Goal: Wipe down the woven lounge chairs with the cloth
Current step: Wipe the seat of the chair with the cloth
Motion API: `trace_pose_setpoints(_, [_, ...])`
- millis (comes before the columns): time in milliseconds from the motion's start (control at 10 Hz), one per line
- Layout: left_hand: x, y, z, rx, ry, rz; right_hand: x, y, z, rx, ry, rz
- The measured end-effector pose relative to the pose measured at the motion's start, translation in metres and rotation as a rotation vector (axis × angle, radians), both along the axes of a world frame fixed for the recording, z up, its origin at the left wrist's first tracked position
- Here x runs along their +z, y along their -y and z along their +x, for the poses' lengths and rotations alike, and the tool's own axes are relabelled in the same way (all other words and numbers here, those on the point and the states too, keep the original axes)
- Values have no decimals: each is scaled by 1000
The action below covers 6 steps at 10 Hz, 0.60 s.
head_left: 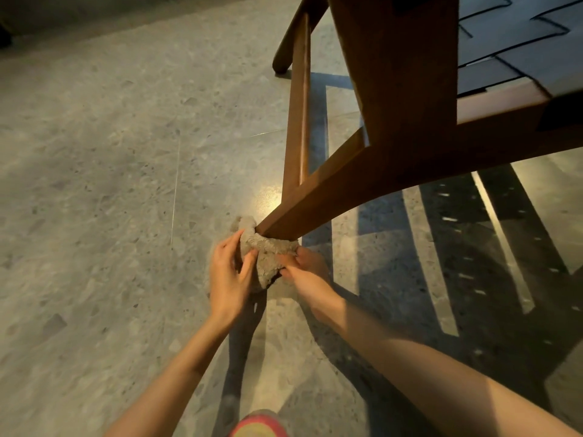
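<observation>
I see a lounge area, home or hotel I can't tell: a polished speckled stone floor (pixel 94 184) with tile joints, and a wooden chair (pixel 394 89) with a woven seat (pixel 504 42) under warm light.

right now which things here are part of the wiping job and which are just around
Part of the job:
cloth, bunched round the foot of the chair leg
left hand and right hand, both gripping the cloth
woven seat

Just around:
floor
pink and yellow thing at the bottom edge, too cut off to identify
</observation>
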State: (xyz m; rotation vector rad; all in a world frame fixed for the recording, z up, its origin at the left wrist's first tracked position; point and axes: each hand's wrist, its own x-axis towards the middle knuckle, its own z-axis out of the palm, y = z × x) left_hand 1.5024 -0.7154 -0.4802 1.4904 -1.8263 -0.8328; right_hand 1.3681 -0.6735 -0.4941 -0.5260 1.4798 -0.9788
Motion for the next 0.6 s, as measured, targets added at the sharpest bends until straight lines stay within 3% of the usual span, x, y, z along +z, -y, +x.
trace_pose_setpoints(200, [25,-41,-28,36,-265,-33,40,-39,-39,-134,-226,-361])
trace_pose_setpoints(300, [29,-58,-51,-34,-257,-16,46,-52,-62,-82,-195,-405])
trace_pose_setpoints(500, [31,-83,-97,-199,-214,262,53,-87,-99,-284,-341,-344])
trace_pose_setpoints(600, [35,-92,-107,-67,-306,488,63,-94,-113,-426,-483,-362])
